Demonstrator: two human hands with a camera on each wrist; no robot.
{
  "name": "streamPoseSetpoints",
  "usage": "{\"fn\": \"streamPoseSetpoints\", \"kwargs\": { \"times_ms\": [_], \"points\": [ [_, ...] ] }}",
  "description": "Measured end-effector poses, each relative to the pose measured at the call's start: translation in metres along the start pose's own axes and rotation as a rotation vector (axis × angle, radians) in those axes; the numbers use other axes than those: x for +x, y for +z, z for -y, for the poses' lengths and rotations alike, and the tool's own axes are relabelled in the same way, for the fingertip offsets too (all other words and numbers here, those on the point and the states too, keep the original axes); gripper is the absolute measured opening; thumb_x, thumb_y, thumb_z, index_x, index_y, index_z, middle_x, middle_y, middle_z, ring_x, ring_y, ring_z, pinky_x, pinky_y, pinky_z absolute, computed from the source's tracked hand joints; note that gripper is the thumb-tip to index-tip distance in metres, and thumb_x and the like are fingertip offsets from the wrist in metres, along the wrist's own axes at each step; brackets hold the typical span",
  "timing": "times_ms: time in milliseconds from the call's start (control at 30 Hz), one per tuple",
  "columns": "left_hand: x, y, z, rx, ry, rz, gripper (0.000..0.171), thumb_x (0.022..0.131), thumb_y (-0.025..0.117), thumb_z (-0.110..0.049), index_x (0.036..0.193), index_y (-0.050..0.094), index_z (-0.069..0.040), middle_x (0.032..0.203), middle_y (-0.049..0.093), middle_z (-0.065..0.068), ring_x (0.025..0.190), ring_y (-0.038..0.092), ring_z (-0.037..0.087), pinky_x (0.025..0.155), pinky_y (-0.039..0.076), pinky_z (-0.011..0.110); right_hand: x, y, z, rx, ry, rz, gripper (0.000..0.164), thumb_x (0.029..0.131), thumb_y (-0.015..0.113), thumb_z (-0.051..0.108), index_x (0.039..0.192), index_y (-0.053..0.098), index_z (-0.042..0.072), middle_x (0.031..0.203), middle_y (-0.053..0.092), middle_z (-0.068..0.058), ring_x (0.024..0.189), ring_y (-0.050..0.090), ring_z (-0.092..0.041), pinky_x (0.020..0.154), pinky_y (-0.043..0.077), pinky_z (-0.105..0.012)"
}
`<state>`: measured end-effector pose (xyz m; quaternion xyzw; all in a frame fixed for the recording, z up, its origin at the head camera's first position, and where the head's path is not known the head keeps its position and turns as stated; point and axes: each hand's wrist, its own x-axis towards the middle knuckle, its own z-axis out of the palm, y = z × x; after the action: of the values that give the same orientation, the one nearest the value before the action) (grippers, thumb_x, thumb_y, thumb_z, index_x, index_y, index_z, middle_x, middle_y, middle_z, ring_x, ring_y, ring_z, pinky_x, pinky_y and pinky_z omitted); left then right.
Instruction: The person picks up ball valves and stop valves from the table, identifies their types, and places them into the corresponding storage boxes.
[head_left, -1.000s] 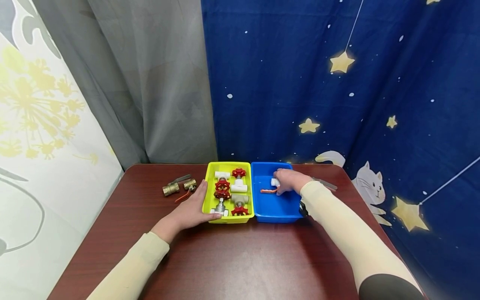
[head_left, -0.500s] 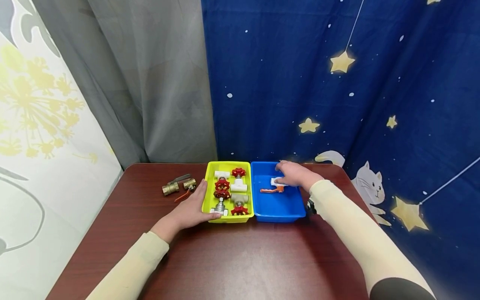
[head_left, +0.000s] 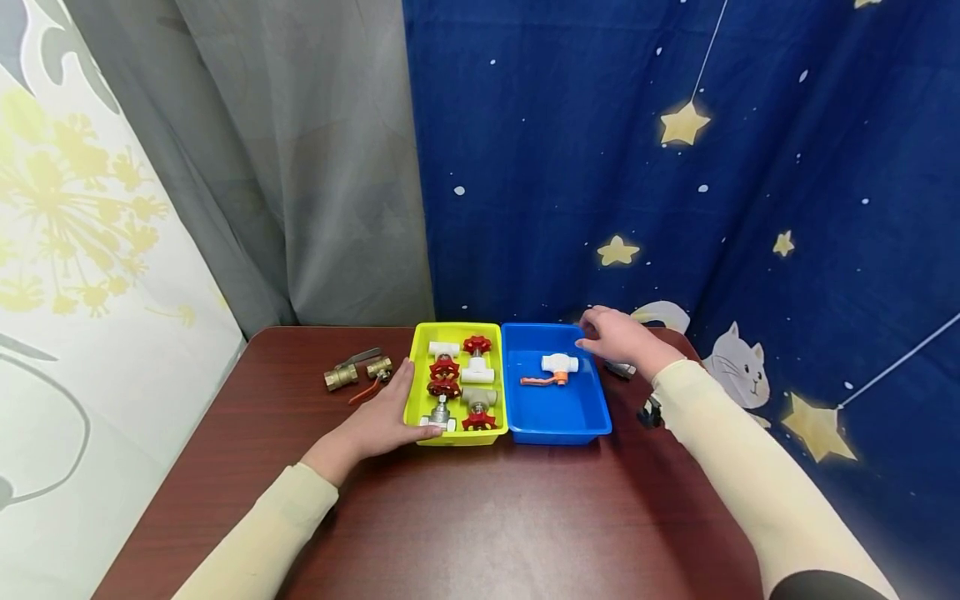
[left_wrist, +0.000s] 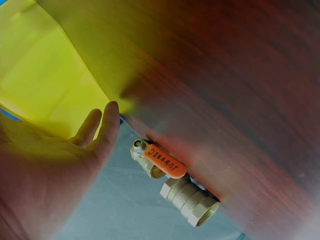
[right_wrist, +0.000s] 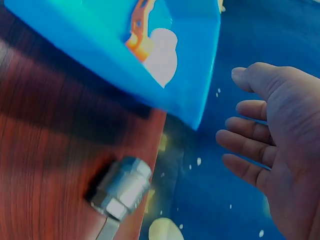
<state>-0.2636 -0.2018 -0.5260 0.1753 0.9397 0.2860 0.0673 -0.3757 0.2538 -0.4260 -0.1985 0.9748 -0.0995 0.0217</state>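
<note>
My left hand (head_left: 378,421) rests with straight fingers along the left side of a yellow bin (head_left: 457,438), thumb over its front rim. Inside the bin lie several valves with red handwheels (head_left: 444,388) in white, grey and metal. A white plastic ball valve (head_left: 559,363) with an orange lever lies in the blue bin (head_left: 555,417). Above that bin's back right corner, my right hand (head_left: 619,336) is in the air, holding nothing. In the right wrist view its fingers are loosely bent and apart from the bin. Partly behind this hand, a silvery metal valve (right_wrist: 122,187) lies on the table.
Left of the yellow bin lie two brass ball valves, one with a grey lever (head_left: 341,378) and one with an orange-red lever (head_left: 380,367). The bins stand side by side near the back edge of the brown table (head_left: 480,517). Curtains (head_left: 570,167) hang behind.
My right hand has let go of the white ball valve in the blue bin and moved up and right, past the bin's edge. The left hand has stayed in place.
</note>
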Motion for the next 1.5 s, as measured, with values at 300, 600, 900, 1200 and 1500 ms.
{"fn": "streamPoseSetpoints", "kwargs": {
  "times_ms": [300, 600, 900, 1200, 1500],
  "points": [
    [0.0, 0.0, 0.001, 0.003, 0.001, -0.004, 0.142, 0.086, 0.074, -0.085, 0.177, 0.001, -0.004, 0.186, -0.001, 0.014, 0.168, 0.02, 0.038, 0.13, 0.031, 0.059, -0.013, -0.002, -0.03, 0.128, 0.079, -0.032, 0.04, 0.11, 0.072, 0.03, 0.136, 0.068, 0.0, 0.127, 0.069, -0.019, 0.114, 0.069, -0.038, 0.101, 0.059, -0.059],
    [-0.001, 0.0, 0.0, 0.006, -0.009, 0.005, 0.142, 0.086, 0.074, -0.085, 0.177, 0.001, -0.005, 0.186, -0.002, 0.013, 0.167, 0.021, 0.038, 0.129, 0.032, 0.059, -0.019, 0.007, -0.05, 0.095, 0.121, -0.004, 0.057, 0.109, 0.071, 0.039, 0.143, 0.064, -0.006, 0.143, 0.063, -0.03, 0.131, 0.062, -0.049, 0.112, 0.05, -0.067],
    [-0.001, 0.0, 0.0, 0.002, -0.003, -0.004, 0.142, 0.085, 0.074, -0.085, 0.177, 0.002, -0.004, 0.186, -0.002, 0.013, 0.168, 0.02, 0.037, 0.129, 0.032, 0.059, -0.02, 0.025, -0.077, 0.116, 0.182, 0.07, 0.072, 0.108, 0.069, 0.046, 0.151, 0.056, -0.011, 0.151, 0.057, -0.035, 0.135, 0.058, -0.051, 0.115, 0.046, -0.069],
    [0.0, 0.0, 0.0, -0.002, -0.007, 0.002, 0.141, 0.086, 0.076, -0.082, 0.177, 0.001, -0.005, 0.186, -0.002, 0.013, 0.167, 0.022, 0.038, 0.129, 0.032, 0.059, -0.018, 0.036, -0.086, 0.129, 0.223, 0.111, 0.08, 0.107, 0.069, 0.051, 0.157, 0.05, -0.009, 0.153, 0.055, -0.037, 0.135, 0.056, -0.052, 0.117, 0.043, -0.071],
    [0.001, 0.0, -0.001, 0.002, -0.014, 0.004, 0.141, 0.086, 0.076, -0.082, 0.177, 0.001, -0.005, 0.186, -0.002, 0.012, 0.167, 0.023, 0.037, 0.129, 0.033, 0.059, -0.016, 0.042, -0.09, 0.068, 0.243, 0.148, 0.083, 0.106, 0.068, 0.055, 0.158, 0.05, -0.007, 0.152, 0.055, -0.037, 0.134, 0.056, -0.052, 0.117, 0.042, -0.072]
  ]
}}
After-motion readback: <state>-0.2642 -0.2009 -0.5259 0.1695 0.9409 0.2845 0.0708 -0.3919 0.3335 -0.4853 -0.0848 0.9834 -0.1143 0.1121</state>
